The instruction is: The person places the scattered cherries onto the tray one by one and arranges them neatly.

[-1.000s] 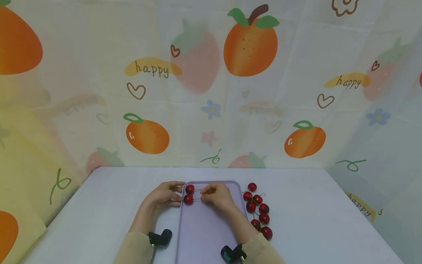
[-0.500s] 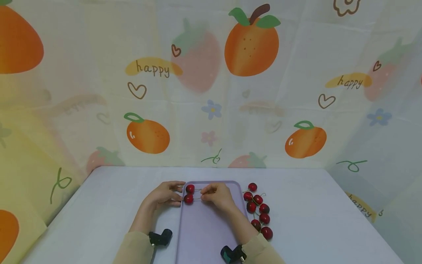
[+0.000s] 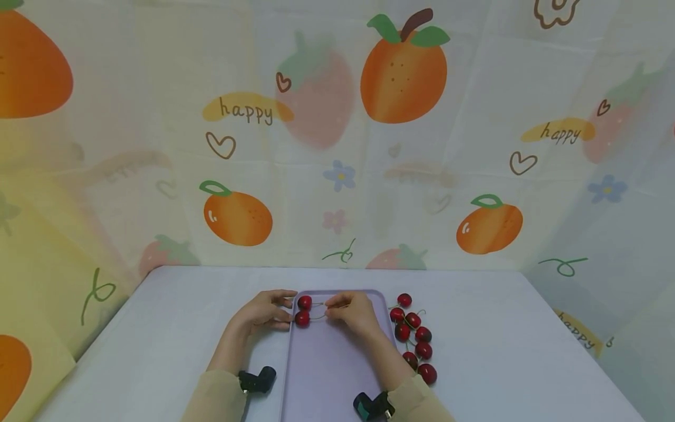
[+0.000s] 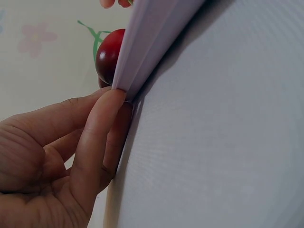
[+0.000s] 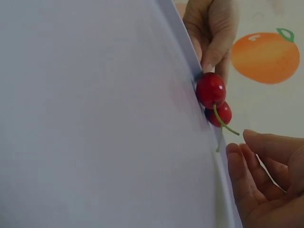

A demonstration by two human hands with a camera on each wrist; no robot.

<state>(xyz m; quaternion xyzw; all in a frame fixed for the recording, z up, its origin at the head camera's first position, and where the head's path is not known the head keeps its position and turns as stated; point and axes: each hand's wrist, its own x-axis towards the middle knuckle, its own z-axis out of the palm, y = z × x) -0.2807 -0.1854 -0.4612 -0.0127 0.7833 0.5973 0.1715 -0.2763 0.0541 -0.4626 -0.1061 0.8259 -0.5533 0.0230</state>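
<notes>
Two dark red cherries, the far cherry (image 3: 304, 302) and the near cherry (image 3: 302, 318), lie side by side at the upper left corner of a lilac tray (image 3: 337, 363). Their stems point right. Just beyond the stem ends is my right hand (image 3: 354, 312). In the right wrist view its thumb (image 5: 266, 142) and forefinger are parted, with a small gap before the green stem (image 5: 227, 125). My left hand (image 3: 261, 310) touches the tray's left rim beside the cherries, fingers spread along it. The left wrist view shows its thumb (image 4: 97, 128) against the rim.
Several loose cherries (image 3: 423, 334) with stems lie on the white table (image 3: 501, 363) along the tray's right side. Behind the table hangs a fruit-print cloth (image 3: 316, 193). A black wrist camera (image 3: 257, 380) sits on each forearm.
My right hand has shifted slightly right, away from the cherries, and its fingertips have come off the stems. The left hand and the cherries have stayed in place.
</notes>
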